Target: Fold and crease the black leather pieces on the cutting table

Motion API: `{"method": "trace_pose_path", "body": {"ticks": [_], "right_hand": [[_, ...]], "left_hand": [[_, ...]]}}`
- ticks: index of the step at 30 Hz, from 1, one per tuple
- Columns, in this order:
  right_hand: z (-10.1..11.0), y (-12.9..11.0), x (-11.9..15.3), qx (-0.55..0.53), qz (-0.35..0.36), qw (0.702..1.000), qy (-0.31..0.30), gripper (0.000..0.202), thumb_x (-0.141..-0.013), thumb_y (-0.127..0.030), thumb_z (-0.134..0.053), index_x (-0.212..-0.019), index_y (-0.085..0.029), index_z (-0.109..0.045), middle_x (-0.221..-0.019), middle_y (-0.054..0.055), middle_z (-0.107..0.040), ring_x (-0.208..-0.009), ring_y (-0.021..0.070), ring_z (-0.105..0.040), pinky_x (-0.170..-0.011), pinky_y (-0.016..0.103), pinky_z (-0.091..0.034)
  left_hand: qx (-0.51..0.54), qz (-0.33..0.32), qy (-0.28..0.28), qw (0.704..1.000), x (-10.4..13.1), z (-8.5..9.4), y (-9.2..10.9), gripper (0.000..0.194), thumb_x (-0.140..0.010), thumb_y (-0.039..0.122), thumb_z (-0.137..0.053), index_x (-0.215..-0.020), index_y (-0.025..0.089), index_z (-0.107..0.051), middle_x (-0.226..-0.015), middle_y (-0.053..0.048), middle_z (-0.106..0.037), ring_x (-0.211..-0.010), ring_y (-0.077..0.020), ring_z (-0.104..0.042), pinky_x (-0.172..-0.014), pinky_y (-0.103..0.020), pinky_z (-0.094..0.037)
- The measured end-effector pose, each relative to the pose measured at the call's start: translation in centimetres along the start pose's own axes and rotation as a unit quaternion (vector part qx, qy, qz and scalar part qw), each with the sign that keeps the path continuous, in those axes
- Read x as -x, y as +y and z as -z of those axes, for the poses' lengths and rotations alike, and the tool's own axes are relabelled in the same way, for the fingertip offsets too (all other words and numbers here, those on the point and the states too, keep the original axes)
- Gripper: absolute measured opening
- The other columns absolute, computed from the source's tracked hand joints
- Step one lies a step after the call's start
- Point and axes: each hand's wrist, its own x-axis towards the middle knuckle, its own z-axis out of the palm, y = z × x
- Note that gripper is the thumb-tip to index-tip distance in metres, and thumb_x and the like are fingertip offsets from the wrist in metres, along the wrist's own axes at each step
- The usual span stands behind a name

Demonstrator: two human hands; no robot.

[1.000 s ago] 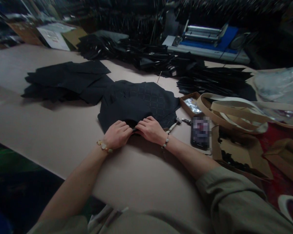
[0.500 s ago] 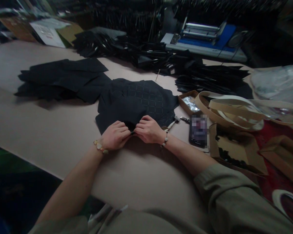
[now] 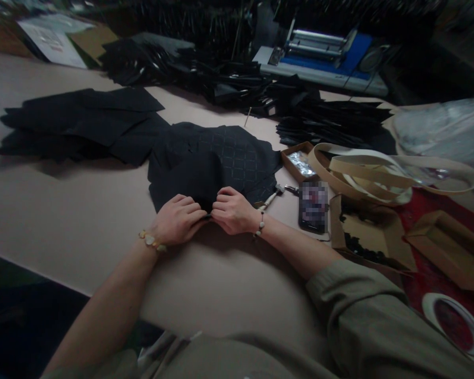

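A black fabric panel [image 3: 193, 181] lies before me, its near edge pinched up between both hands. My left hand [image 3: 177, 218] is closed on that edge, thumb toward the middle. Close beside it, my right hand [image 3: 234, 211] also grips the edge, fingers curled. Under the panel and beyond it spreads black fabric with a stitched grid [image 3: 240, 158]. The part of the edge inside my fingers is hidden. Just right of my right hand, a small hammer-like tool with a pale handle [image 3: 272, 198] lies partly under the fabric.
Stacked black fabric pieces [image 3: 82, 123] lie on the left of the table [image 3: 55, 210]. At right are a phone [image 3: 313, 208], a carton with small black parts [image 3: 383, 231], coiled beige strap [image 3: 363, 173] and a tape roll [image 3: 454, 326]. A blue machine [image 3: 319, 50] stands behind.
The whole view has shifted slightly, so things appear further left and a little higher. Both hands keep their hold on the panel's edge, with hardly any movement between them.
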Motion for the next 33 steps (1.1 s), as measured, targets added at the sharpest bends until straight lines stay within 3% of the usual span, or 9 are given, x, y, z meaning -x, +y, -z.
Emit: {"method": "trace_pose_path", "body": {"ticks": [9, 18, 24, 28, 31, 33], "right_hand": [[-0.6, 0.4, 0.4, -0.038, -0.002, 0.999, -0.037, 0.029, -0.102, -0.035, -0.041, -0.087, -0.018, -0.059, -0.085, 0.004, -0.063, -0.08, 0.0169, -0.052, -0.074, 0.031, -0.033], [-0.2, 0.1, 0.5, -0.083, 0.029, 0.996, -0.032, 0.031, -0.099, -0.028, -0.04, -0.072, -0.02, -0.052, -0.076, 0.003, -0.059, -0.074, 0.017, -0.048, -0.07, 0.032, -0.03], [-0.5, 0.3, 0.5, -0.067, -0.001, 0.998, -0.014, 0.032, -0.1, -0.033, -0.041, -0.076, -0.02, -0.057, -0.078, 0.003, -0.061, -0.076, 0.0168, -0.05, -0.074, 0.033, -0.032], [-0.6, 0.0, 0.4, -0.063, -0.062, 0.996, 0.018, 0.027, -0.099, -0.033, -0.044, -0.083, -0.019, -0.062, -0.081, 0.005, -0.064, -0.08, 0.0178, -0.055, -0.083, 0.035, -0.038], [0.0, -0.7, 0.5, -0.069, -0.141, 0.982, 0.109, 0.023, -0.096, -0.034, -0.05, -0.107, -0.019, -0.064, -0.108, 0.01, -0.066, -0.104, 0.0218, -0.057, -0.099, 0.041, -0.037], [0.4, -1.3, 0.6, -0.061, -0.192, 0.968, 0.153, 0.031, -0.095, -0.033, -0.053, -0.123, -0.023, -0.059, -0.133, 0.011, -0.056, -0.125, 0.0261, -0.048, -0.109, 0.048, -0.032]], "left_hand": [[0.111, -0.013, 0.008, 0.994, 0.1, -0.2, 0.2, 0.026, -0.094, 0.023, -0.048, -0.071, 0.017, -0.058, -0.066, -0.003, -0.056, -0.068, -0.018, -0.049, -0.069, -0.035, -0.04], [0.224, -0.005, 0.019, 0.974, -0.3, 0.0, 1.2, 0.031, -0.093, 0.02, -0.046, -0.062, 0.019, -0.049, -0.06, -0.002, -0.051, -0.062, -0.0153, -0.045, -0.065, -0.033, -0.038], [0.22, 0.015, -0.009, 0.975, 0.0, -0.2, 0.3, 0.025, -0.095, 0.024, -0.046, -0.081, 0.017, -0.065, -0.075, -0.005, -0.065, -0.073, -0.0168, -0.056, -0.069, -0.033, -0.042], [0.139, 0.073, 0.023, 0.987, -0.1, 0.7, 0.1, 0.022, -0.093, 0.032, -0.053, -0.089, 0.018, -0.07, -0.08, -0.005, -0.07, -0.075, -0.0182, -0.059, -0.069, -0.034, -0.043], [0.205, 0.12, -0.001, 0.971, -0.4, 2.4, -2.4, 0.028, -0.094, 0.038, -0.052, -0.086, 0.018, -0.071, -0.082, -0.004, -0.071, -0.075, -0.0163, -0.061, -0.07, -0.031, -0.047], [0.228, 0.223, 0.0, 0.948, -0.3, 4.1, -6.4, 0.035, -0.091, 0.045, -0.055, -0.088, 0.014, -0.071, -0.081, -0.002, -0.07, -0.073, -0.0145, -0.061, -0.068, -0.027, -0.049]]}}
